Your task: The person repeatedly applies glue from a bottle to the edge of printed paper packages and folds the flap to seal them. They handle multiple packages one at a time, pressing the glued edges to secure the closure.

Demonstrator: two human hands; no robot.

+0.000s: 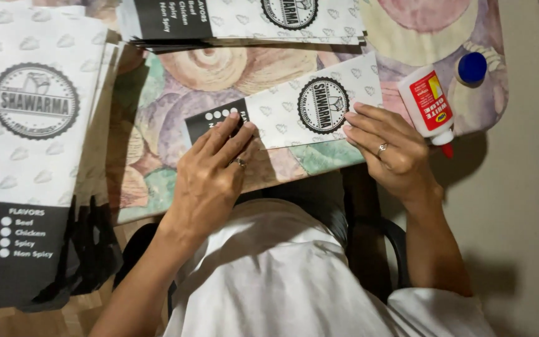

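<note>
Nearest the camera is the person's white shirt (282,274), and just beyond it both forearms reach up to a folded paper sleeve (294,109), white with a black end and a round black emblem, lying on the table (176,106) with its flower-patterned cover.

The sleeve is the landmark here. Its long axis runs from lower left to upper right, black end toward the left. The left hand (210,171) lies flat on the sleeve's black end, fingers together and extended, pressing down along its near edge; it pinches nothing. The right hand (388,150) rests at the sleeve's right end, fingers spread slightly and laid on the paper's corner, likewise holding nothing closed. Both hands touch the sleeve, one at each end of its length.

Just right of the sleeve, beyond the right hand, a white glue bottle (430,103) with a red label lies tilted, its red tip pointing down toward the person; its blue cap (471,67) sits apart, farther right. Above the sleeve a stack of the same sleeves (244,22) lies flat, and left of it another pile (32,150) overhangs the table edge.
</note>
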